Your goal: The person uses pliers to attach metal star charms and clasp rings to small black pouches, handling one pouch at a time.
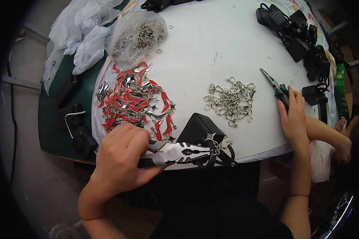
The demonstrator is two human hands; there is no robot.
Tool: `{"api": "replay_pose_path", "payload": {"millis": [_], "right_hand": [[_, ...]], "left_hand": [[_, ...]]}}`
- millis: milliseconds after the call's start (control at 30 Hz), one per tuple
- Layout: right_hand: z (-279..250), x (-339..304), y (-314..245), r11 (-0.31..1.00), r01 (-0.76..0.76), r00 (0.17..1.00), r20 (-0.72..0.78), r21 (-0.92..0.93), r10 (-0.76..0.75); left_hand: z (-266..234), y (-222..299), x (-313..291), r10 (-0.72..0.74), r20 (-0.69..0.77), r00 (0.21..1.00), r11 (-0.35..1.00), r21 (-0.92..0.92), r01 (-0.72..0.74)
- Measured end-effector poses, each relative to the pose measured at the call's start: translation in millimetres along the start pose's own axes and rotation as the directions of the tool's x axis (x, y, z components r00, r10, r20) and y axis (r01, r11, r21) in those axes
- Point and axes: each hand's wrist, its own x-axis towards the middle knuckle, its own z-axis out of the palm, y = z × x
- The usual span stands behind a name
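Observation:
My left hand (121,157) is closed around the grey-and-black handles of a pair of combination pliers (175,153). Their jaws point right and reach a short silver chain (216,148) with a star charm, beside the handle of a small black bag (198,129). Whether the jaws pinch a link is too small to tell. At the right, my right hand (294,115) has its fingers on the green-and-black handles of needle-nose pliers (281,93), which lie with the tip pointing up and left. Left of the bag is a pile of red high-heel shoe charms (127,99) on silver chains.
Silver clasps and rings (231,99) lie mid-table on the white covering (199,51). A clear bag of metal rings (139,38) and white plastic bags (79,28) are at the far left. Small black bags (295,36) line the right edge. Another person's arm (327,133) shows at right.

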Motion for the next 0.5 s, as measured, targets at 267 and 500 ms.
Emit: {"api": "replay_pose_path", "payload": {"millis": [267,500], "right_hand": [[-73,-27,-67,0.775,0.409,0.872,0.044,0.481,-0.488],[-82,-30,-85,0.790,0.528,0.821,0.049,0.311,-0.568]], "left_hand": [[-4,-7,3,0.104,0.058,0.993,0.993,0.055,-0.108],[-3,-9,-3,0.094,0.007,0.996,0.994,0.058,-0.094]]}}
